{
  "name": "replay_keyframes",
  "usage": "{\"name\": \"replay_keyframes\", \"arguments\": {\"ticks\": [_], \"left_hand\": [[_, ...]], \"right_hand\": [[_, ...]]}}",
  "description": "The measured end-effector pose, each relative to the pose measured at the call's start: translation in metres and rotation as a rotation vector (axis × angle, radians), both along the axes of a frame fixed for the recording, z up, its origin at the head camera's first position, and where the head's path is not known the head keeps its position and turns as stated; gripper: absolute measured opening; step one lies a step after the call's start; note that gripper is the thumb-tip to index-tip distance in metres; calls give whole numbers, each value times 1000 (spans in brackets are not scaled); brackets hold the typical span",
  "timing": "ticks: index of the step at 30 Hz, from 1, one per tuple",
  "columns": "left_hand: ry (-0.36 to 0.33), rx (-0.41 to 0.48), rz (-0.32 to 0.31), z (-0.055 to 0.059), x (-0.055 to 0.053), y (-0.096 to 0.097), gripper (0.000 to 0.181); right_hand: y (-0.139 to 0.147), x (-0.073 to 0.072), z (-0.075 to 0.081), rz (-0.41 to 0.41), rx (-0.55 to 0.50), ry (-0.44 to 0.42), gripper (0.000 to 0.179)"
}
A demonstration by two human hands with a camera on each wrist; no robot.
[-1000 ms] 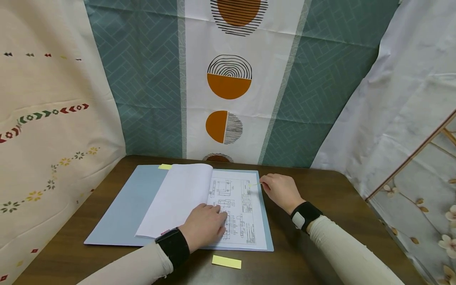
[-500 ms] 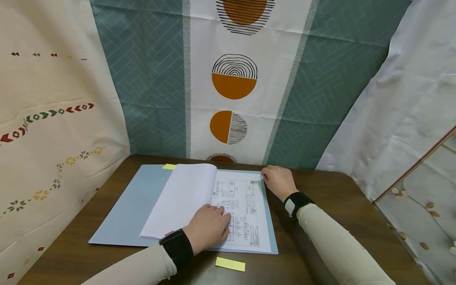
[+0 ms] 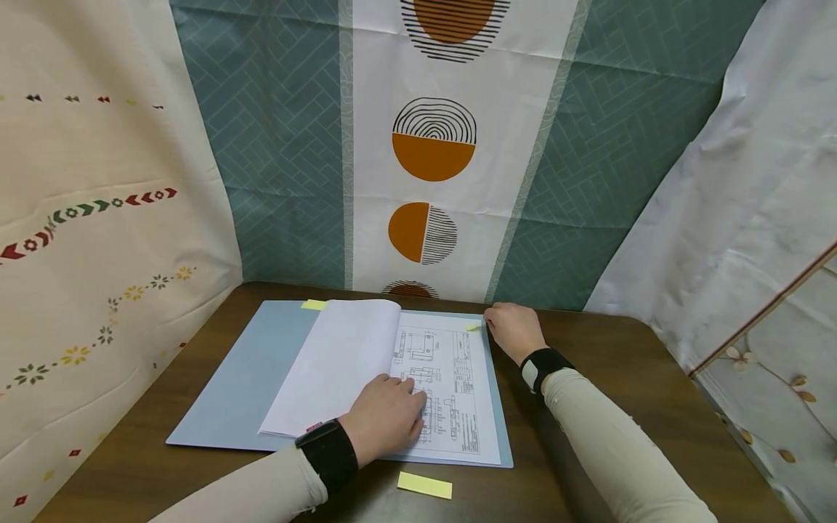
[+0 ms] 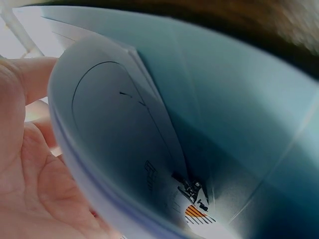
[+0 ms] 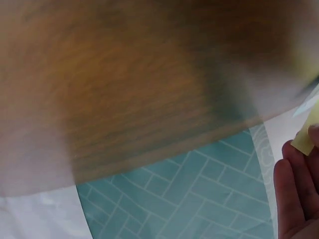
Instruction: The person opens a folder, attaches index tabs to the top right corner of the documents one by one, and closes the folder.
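A light-blue folder (image 3: 216,392) lies spread on the table, holding white sheets. Its turned-over pages (image 3: 327,370) curve to the left; on the right a page with technical drawings (image 3: 458,407) faces up. My left hand (image 3: 386,418) rests on that drawing page beside the fold, and in the left wrist view the palm is next to the curved pages (image 4: 114,134). At the page's upper right edge, my right hand (image 3: 514,330) pinches a yellow sticky note (image 5: 308,137). A bit of the note shows on the page in the head view; the fingers hide the rest.
Another yellow sticky strip (image 3: 425,485) lies on the brown table (image 3: 608,407) in front of the folder. A yellow tab (image 3: 314,305) sticks out at the top of the turned pages. Patterned cloths (image 3: 288,145) hang behind the table and at both sides.
My right hand has moved up and slightly back to the page's top right edge, bringing the sticky note down onto it. My left hand stays on the page. The head view has shifted slightly.
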State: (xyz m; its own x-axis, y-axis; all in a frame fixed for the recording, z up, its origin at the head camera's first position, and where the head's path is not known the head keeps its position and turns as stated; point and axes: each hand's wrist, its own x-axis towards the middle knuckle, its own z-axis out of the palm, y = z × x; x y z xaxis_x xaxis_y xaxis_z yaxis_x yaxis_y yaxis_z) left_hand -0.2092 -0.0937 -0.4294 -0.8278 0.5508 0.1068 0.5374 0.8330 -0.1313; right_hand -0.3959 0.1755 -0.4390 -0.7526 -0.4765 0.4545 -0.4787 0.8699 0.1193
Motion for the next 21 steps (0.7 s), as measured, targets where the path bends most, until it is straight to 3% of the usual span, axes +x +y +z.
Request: {"name": "replay_keyframes", "arguments": {"ticks": [10, 21], "left_hand": [[0, -2, -1, 0, -1, 0, 37], [1, -1, 1, -2, 1, 2, 36]], "right_hand": [[3, -3, -5, -7, 95, -3, 10], [7, -6, -11, 8, 110, 48, 14]]}}
